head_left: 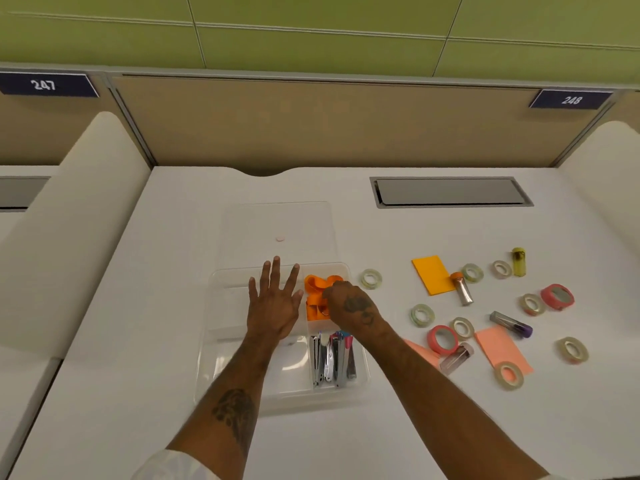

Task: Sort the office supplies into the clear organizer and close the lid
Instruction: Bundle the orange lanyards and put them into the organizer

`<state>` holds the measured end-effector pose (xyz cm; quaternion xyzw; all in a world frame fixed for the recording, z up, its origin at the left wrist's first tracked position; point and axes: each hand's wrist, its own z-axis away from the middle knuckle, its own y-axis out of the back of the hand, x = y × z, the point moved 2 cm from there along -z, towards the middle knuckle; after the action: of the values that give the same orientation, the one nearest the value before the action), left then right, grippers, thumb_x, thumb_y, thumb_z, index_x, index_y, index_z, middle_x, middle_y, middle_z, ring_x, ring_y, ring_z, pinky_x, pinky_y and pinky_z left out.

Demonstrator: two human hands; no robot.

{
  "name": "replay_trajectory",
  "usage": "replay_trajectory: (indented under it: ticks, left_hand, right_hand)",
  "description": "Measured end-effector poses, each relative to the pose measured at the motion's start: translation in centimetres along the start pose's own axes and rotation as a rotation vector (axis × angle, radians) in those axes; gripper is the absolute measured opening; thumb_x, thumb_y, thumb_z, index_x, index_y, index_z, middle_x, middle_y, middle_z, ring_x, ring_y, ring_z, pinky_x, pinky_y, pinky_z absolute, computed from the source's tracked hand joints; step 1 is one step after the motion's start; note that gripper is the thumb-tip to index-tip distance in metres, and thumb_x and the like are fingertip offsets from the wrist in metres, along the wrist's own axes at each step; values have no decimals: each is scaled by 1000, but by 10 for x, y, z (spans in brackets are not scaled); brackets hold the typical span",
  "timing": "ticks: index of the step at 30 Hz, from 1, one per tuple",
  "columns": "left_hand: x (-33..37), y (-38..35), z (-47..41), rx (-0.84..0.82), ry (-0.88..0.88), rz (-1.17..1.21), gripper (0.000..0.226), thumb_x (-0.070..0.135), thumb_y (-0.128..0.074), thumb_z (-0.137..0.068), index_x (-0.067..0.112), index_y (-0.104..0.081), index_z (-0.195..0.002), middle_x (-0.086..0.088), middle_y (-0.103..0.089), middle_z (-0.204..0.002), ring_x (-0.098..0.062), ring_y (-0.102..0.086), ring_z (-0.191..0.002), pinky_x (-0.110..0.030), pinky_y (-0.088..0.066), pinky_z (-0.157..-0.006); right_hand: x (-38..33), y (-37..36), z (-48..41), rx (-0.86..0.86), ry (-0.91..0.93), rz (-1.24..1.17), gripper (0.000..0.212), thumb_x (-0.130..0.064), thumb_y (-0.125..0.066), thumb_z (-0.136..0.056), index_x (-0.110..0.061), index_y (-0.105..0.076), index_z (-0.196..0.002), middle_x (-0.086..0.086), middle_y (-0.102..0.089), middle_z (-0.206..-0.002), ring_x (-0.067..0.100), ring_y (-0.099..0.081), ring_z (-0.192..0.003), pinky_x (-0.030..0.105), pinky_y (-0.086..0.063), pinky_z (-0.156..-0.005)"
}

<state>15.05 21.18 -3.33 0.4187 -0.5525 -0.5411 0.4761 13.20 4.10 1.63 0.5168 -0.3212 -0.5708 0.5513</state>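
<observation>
The clear organizer [214, 344] lies on the white desk in front of me, its lid [277, 220] swung open behind it. My left hand [275, 303] rests flat with spread fingers over the organizer's middle. My right hand [353, 308] is curled over the back right compartment, fingers down among several orange tape dispensers [317, 284]; whether it grips one is hidden. The front right compartment holds several metal staplers [332, 358]. Loose on the desk to the right lie clear tape rolls [371, 278], pink tape rolls [442, 339], small tubes [462, 289] and sticky notes [433, 273].
A grey cable hatch [450, 191] is set into the desk at the back right. Padded white dividers [79, 216] flank the desk on both sides, and a tan partition [311, 119] closes the back. A small pink dot [280, 239] shows on the lid.
</observation>
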Motion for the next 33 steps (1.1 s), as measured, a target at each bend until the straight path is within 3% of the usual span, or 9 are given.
replay_trajectory:
  ticks: [4,6,8,10,14,20,23,29,33]
  left_hand:
    - [6,15,2,53,-4,-36,76,64,16,-85,31,8,-153,-11,15,-161,-32,11,-149,-58,0,-118]
    - [13,25,4,104,-36,-18,76,65,9,-88,29,-1,-154,-11,8,-162,-32,6,-149,-59,0,-118]
    - [23,35,5,140,-66,-5,79,68,6,-89,27,-7,-154,-12,1,-162,-33,1,-150,-59,1,-117]
    - [34,41,6,149,-102,1,83,72,7,-86,27,-3,-154,-11,5,-163,-33,5,-150,-58,5,-116]
    - [63,48,7,155,-180,10,83,74,7,-85,29,4,-154,-9,14,-162,-32,12,-149,-59,4,-118]
    - [117,48,14,169,-255,-13,78,72,-3,-89,30,3,-154,-9,11,-163,-31,10,-149,-59,1,-118]
    - [144,42,16,179,-270,-9,75,70,-10,-92,31,3,-154,-8,11,-162,-30,9,-150,-59,1,-118]
    - [199,27,18,164,-295,11,72,67,-17,-95,30,-7,-155,-8,1,-164,-29,1,-151,-56,-3,-118]
    - [235,14,21,132,-285,0,72,66,-18,-95,29,-7,-155,-9,2,-164,-30,1,-151,-57,-4,-119]
  right_hand:
    - [11,2,13,250,43,83,47,-35,-57,-94,-14,-50,-136,18,-44,-145,36,-49,-129,43,-49,-96]
    - [22,0,27,364,25,118,57,-46,-47,-96,-18,-39,-146,20,-26,-155,39,-25,-143,50,-30,-109]
    - [34,6,35,344,-52,134,69,-63,-25,-95,-28,-13,-153,15,2,-161,36,4,-147,51,-5,-114]
    - [47,7,48,315,-125,168,73,-71,-10,-89,-34,3,-152,12,16,-160,33,17,-146,53,2,-115]
    - [82,10,76,328,-241,186,76,-75,-4,-86,-36,5,-151,11,17,-159,35,15,-146,60,-7,-115]
    - [132,21,113,353,-322,171,80,-76,-7,-85,-32,-10,-152,16,2,-160,39,2,-147,62,-13,-114]
    - [164,19,121,322,-327,159,83,-78,3,-81,-35,4,-151,13,15,-159,37,9,-147,61,-9,-115]
    - [222,30,137,313,-311,144,83,-75,-4,-85,-28,-16,-152,17,-7,-160,39,-8,-147,64,-19,-111]
    - [268,32,140,298,-274,176,82,-75,-2,-84,-31,-9,-153,16,2,-160,38,-1,-147,63,-15,-113]
